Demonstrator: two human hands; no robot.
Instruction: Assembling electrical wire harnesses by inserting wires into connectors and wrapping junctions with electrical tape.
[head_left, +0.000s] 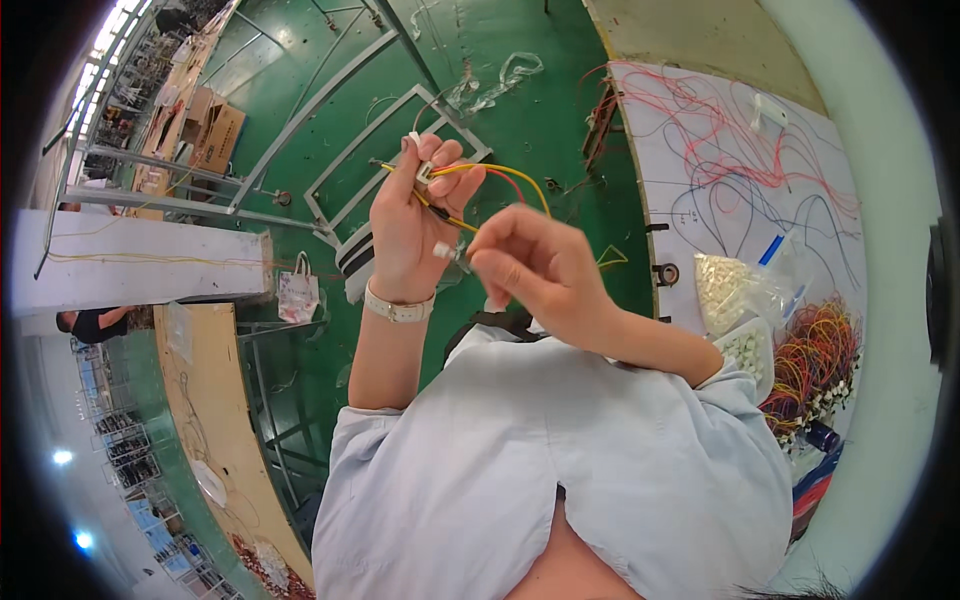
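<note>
- Aloft before the chest, between both hands: a wire harness [495, 167] of yellow and red wires, with a black sleeve [438, 212] on one stretch.
- On the harness, up by the left fingers: a white connector [424, 173].
- Lower, just beside the right fingertips: a smaller white piece [443, 250], blurred.
- Around the harness: the left hand [402, 220], raised, thumb and fingers closed on connector and wires.
- Close by: the right hand [545, 270], fingers bent, tips drawn near one another beside the yellow wire; cannot tell whether gripping anything.
- On the left wrist: a pale wristband [398, 306].
- To the right: a white board [665, 230] with loose red wires [735, 110], a bag of cream pieces [722, 285] and a heap of coloured wires [815, 350].
- Beyond the hands: a metal frame [318, 112] on a green floor [560, 110].
- To the left: a patterned tote bag [298, 295] near a wooden table [210, 390]; farther off, a person in a dark top [98, 325].
</note>
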